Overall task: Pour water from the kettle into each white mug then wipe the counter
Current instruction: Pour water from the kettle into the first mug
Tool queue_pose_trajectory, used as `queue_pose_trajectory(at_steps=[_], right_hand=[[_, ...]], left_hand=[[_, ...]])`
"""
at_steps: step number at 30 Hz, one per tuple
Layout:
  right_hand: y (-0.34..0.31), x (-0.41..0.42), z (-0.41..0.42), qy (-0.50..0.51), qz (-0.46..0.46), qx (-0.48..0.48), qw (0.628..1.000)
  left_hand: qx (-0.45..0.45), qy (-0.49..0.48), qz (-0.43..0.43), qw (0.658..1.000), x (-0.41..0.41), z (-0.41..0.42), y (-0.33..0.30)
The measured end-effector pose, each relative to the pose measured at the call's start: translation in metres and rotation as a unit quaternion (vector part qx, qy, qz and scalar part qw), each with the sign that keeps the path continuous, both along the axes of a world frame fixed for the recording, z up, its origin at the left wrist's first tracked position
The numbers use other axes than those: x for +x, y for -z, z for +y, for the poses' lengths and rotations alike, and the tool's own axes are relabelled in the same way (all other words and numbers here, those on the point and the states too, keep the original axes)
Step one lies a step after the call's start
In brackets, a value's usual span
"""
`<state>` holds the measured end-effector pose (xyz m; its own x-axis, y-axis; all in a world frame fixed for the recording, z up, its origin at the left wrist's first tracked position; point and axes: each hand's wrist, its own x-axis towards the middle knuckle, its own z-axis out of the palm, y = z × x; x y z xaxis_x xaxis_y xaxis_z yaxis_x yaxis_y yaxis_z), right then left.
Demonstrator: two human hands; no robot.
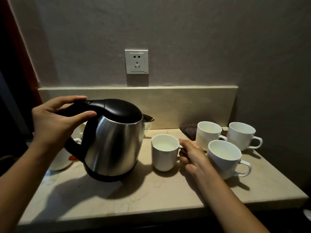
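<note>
Steel kettle (112, 140), black lid, beside 4 white mugs (165, 152)

You have before you a beige stone counter (151, 195) with faint veins. On it stand four white mugs: one in the middle (164, 153), one nearer to you on the right (224, 159), and two behind (208, 134) (241, 135). A folded brown cloth (188, 130) lies at the back (partly hidden by the mugs). At the left stands another white vessel (61, 159).
</note>
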<state>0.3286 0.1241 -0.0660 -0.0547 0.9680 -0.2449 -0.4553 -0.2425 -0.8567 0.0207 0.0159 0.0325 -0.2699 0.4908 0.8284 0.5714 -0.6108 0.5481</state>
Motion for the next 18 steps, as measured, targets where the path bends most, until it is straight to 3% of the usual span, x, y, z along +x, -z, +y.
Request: queue_pose_trajectory(at_steps=[7, 18], right_hand=[[-0.004, -0.005, -0.008, 0.061, 0.032, -0.012, 0.998], [-0.017, -0.041, 0.008, 0.272, 0.012, 0.007, 0.962]], left_hand=[[-0.010, -0.045, -0.042, 0.998, -0.010, -0.002, 0.030], [0.029, -0.069, -0.150, 0.986, -0.007, 0.007, 0.062]])
